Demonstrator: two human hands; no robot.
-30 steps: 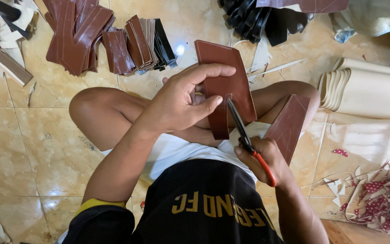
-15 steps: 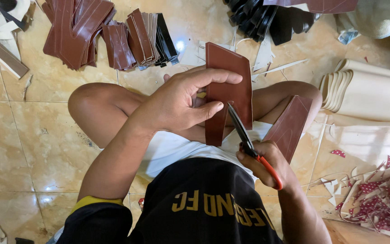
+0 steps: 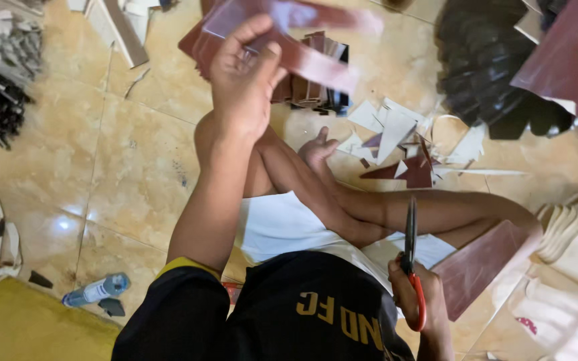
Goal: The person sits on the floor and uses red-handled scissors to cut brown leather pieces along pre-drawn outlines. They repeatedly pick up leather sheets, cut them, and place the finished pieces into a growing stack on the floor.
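I sit cross-legged on a tiled floor. My left hand [image 3: 243, 77] is stretched out and up, gripping a brown leather piece [image 3: 296, 33] that looks blurred and hangs over the pile of brown leather pieces [image 3: 312, 90] on the floor. My right hand [image 3: 417, 294] rests near my lap and holds red-handled scissors [image 3: 411, 257] with the blades pointing up and closed. Another brown leather piece [image 3: 479, 267] leans against my right knee.
White and brown offcuts [image 3: 396, 144] litter the floor past my foot. A stack of black pieces [image 3: 490, 80] and a large brown sheet [image 3: 570, 57] lie far right. Cream sheets [image 3: 570, 234] sit at right. A small bottle [image 3: 95, 291] lies lower left beside a yellow surface [image 3: 21, 327].
My left hand has lifted the brown leather piece off my lap and swung it forward and left over the pile. The scissors have come away from it and stay by my lap.
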